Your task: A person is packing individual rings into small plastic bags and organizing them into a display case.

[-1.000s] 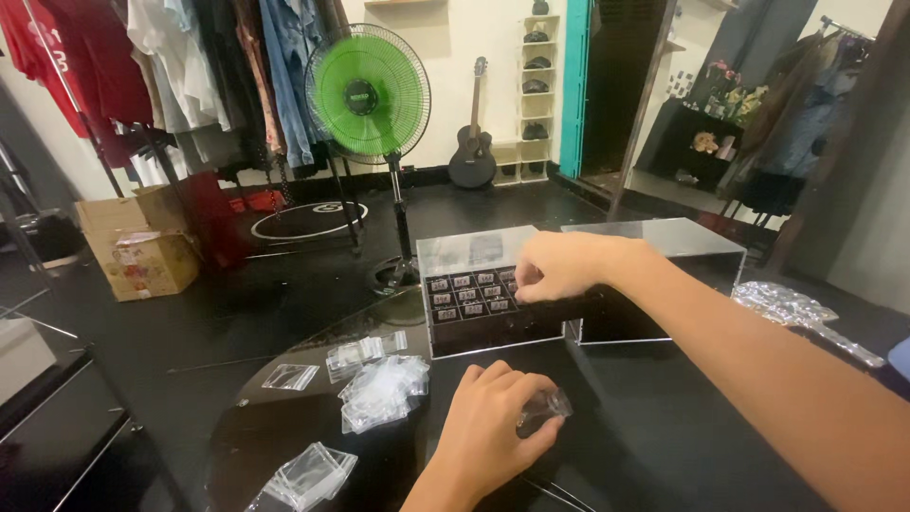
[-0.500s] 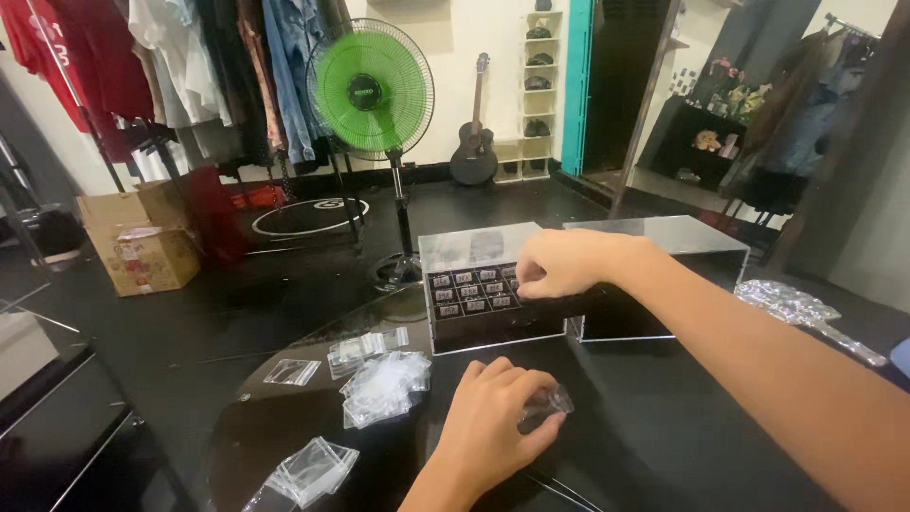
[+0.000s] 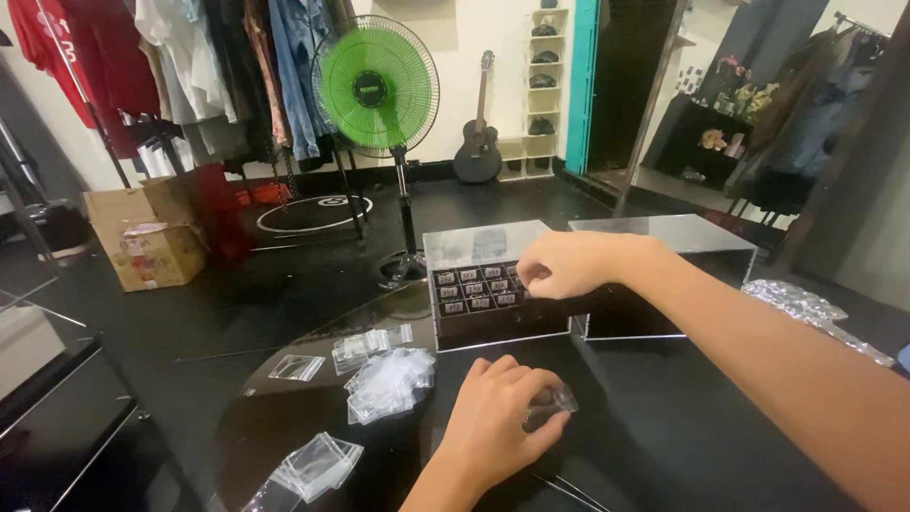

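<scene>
On the round black glass table stands a clear acrylic box with a dark grid of small compartments. My right hand hovers over the grid's right side, fingers pinched together over a compartment; whether it holds anything I cannot tell. My left hand rests on the table in front of the box, curled around a small clear plastic bag. A heap of small clear zip bags lies left of that hand.
A second clear acrylic case stands right of the box. More clear bags lie at the table's front left, crumpled plastic at far right. Beyond stand a green fan, cardboard box, guitar and hanging clothes.
Both hands stay almost where they were. My right hand has shifted slightly over the grid; my left hand keeps its hold on the small bag.
</scene>
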